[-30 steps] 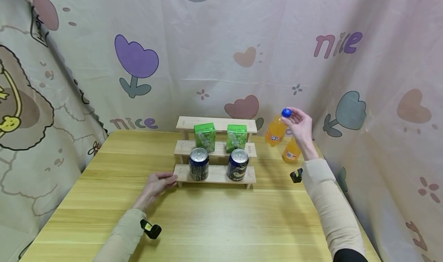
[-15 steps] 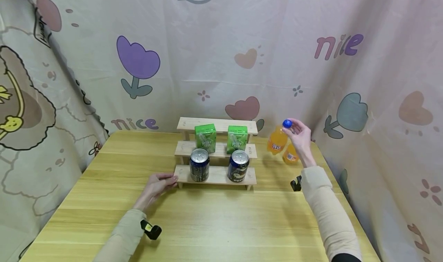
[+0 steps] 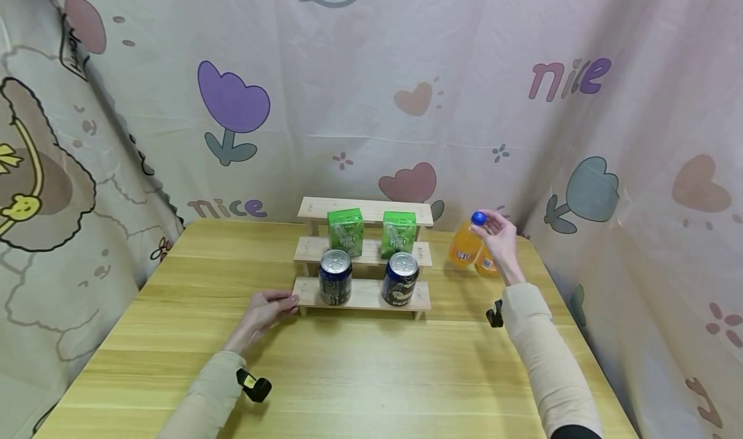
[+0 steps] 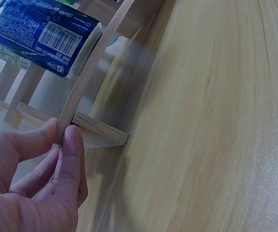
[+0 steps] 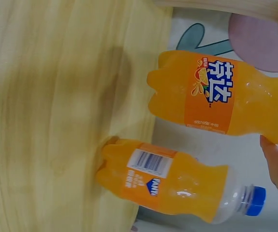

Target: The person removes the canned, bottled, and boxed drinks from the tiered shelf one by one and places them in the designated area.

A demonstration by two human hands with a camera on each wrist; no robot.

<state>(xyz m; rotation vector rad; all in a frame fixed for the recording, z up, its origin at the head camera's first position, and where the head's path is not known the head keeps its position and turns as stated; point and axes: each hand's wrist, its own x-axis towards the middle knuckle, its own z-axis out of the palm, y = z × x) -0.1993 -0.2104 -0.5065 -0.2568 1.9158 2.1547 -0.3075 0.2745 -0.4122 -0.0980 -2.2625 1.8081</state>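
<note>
My left hand (image 3: 267, 313) pinches the left end of the lowest board of a three-step wooden shelf (image 3: 366, 292), thumb above and fingers below in the left wrist view. By its neck, just under the blue cap, my right hand (image 3: 500, 239) holds an orange soda bottle (image 5: 197, 92) upright. In the right wrist view its base hangs a little above the table. Beside it a second orange soda bottle (image 5: 163, 179) stands on the table, partly hidden in the head view by the right hand and the first bottle.
Two dark blue soda cans (image 3: 335, 278) stand on the lowest step. Two green drink cartons (image 3: 345, 233) occupy the middle step. Behind the wooden table (image 3: 348, 374) hangs a patterned curtain (image 3: 325, 91), with more curtain along both sides.
My right hand has lowered the orange soda bottle toward the table, beside the second one. The left hand keeps its pinch on the shelf board.
</note>
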